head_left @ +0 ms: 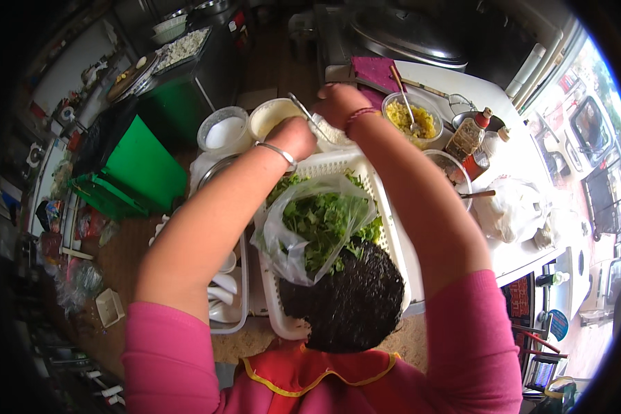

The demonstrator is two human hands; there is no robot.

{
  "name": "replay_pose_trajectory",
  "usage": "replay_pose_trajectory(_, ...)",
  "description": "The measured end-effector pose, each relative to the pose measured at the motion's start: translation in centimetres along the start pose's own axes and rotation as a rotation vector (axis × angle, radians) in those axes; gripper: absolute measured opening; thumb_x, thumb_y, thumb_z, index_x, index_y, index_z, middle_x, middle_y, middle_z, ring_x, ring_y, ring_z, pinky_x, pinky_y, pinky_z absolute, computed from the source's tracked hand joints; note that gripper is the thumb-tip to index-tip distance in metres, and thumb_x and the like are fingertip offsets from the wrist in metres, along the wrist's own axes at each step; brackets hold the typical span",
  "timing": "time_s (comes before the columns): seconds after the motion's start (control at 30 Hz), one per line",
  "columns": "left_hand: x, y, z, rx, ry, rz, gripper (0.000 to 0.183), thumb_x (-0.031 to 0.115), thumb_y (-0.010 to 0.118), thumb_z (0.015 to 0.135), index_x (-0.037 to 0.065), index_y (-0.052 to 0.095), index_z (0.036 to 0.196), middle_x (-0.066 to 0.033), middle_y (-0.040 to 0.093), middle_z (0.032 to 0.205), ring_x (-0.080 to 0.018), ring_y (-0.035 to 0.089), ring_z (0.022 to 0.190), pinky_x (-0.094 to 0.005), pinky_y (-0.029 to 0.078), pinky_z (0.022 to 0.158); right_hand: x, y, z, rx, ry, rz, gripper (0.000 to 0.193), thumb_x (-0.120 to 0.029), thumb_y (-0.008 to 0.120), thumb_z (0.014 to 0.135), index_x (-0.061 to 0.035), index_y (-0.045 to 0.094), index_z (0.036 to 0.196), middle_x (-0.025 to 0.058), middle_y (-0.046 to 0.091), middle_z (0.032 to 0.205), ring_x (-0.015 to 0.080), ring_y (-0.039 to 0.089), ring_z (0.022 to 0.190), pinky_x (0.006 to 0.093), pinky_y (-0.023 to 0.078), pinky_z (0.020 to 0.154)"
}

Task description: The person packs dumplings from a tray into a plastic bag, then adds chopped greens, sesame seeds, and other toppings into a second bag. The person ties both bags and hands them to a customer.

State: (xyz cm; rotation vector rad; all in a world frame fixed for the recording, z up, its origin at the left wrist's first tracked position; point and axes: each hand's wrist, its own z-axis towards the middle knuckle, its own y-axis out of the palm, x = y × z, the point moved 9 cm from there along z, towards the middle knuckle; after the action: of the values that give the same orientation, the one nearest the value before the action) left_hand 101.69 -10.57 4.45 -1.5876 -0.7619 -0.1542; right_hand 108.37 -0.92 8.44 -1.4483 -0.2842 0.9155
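Both arms stretch across a white slotted basket (386, 207) to the tubs behind it. My left hand (294, 138), with a silver bangle at the wrist, is curled closed at the near rim of a white tub (272, 114) with pale contents. What its fingers hold, if anything, is hidden. A metal spoon (299, 107) slants just beside it, over a container of white powder (334, 132). Above that powder is my right hand (341, 105), fingers bent and blurred. In the basket lie leafy green herbs (317, 224) in a clear bag, and a dark round sheet like dried seaweed (352, 297).
Left of the tubs stands a bowl of white grains (225, 132). To the right are a bowl of yellow chopped food (410, 119), a seasoning bottle (468, 134) and a white plastic bag (510, 210). White spoons (222, 297) fill a bin. A green bin (134, 165) stands left.
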Motion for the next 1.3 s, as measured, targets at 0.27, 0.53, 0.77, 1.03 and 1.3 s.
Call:
replay_pose_trajectory(0.27,-2.9,4.5,4.3,-0.111,-0.256,-0.414,0.025,0.02,0.057,0.093,-0.002,0.064,0.082,-0.0091,0.058,0.063,-0.0184,0.048,0.045,-0.0363,0.04,0.042,0.9,3.6,1.3,-0.054,0.123,0.181,0.022,-0.017,0.06,0.084,-0.0055,0.075,0.095,0.0196,0.07,0.104,0.031,0.068,0.098,0.0393,0.055,0.083)
replay_pose_trajectory(0.53,-1.6,5.7,5.6,-0.002,-0.24,-0.601,0.026,0.017,0.06,0.088,0.003,0.057,0.067,-0.0054,0.052,0.055,-0.0155,0.044,0.042,-0.03,0.033,0.04,7.4,-0.9,-5.3,-0.066,0.232,0.733,0.026,-0.021,0.058,0.09,0.0034,0.063,0.098,0.01,0.069,0.074,0.0147,0.067,0.06,0.0281,0.055,0.052)
replay_pose_trajectory(0.77,-1.2,4.4,5.4,0.154,-0.216,-0.8,0.006,0.008,0.057,0.082,0.003,0.056,0.084,-0.0094,0.057,0.069,-0.0168,0.048,0.041,-0.0322,0.046,0.038,9.5,-4.5,-9.2,0.176,0.201,0.646,0.022,-0.019,0.056,0.096,0.0007,0.065,0.099,0.0052,0.065,0.072,0.0109,0.062,0.06,0.026,0.052,0.057)
replay_pose_trajectory(1.03,0.7,-2.6,1.3,0.223,-0.012,-0.893,0.032,0.006,0.058,0.078,0.0,0.056,0.109,-0.009,0.06,0.075,-0.0156,0.055,0.051,-0.0294,0.046,0.045,2.7,-12.3,-14.4,0.506,-0.305,0.252,0.017,-0.016,0.063,0.092,-0.0024,0.069,0.102,0.0095,0.069,0.083,0.0147,0.065,0.072,0.0301,0.052,0.069)
replay_pose_trajectory(1.3,3.4,-9.0,-10.1,0.133,0.134,-0.971,0.023,0.003,0.057,0.083,0.001,0.059,0.106,-0.0035,0.061,0.077,-0.0069,0.049,0.051,-0.0222,0.047,0.048,0.8,-12.7,-19.3,0.162,0.051,1.181,0.026,-0.017,0.049,0.1,0.0052,0.06,0.104,0.0141,0.07,0.088,0.0192,0.068,0.075,0.0293,0.057,0.07)
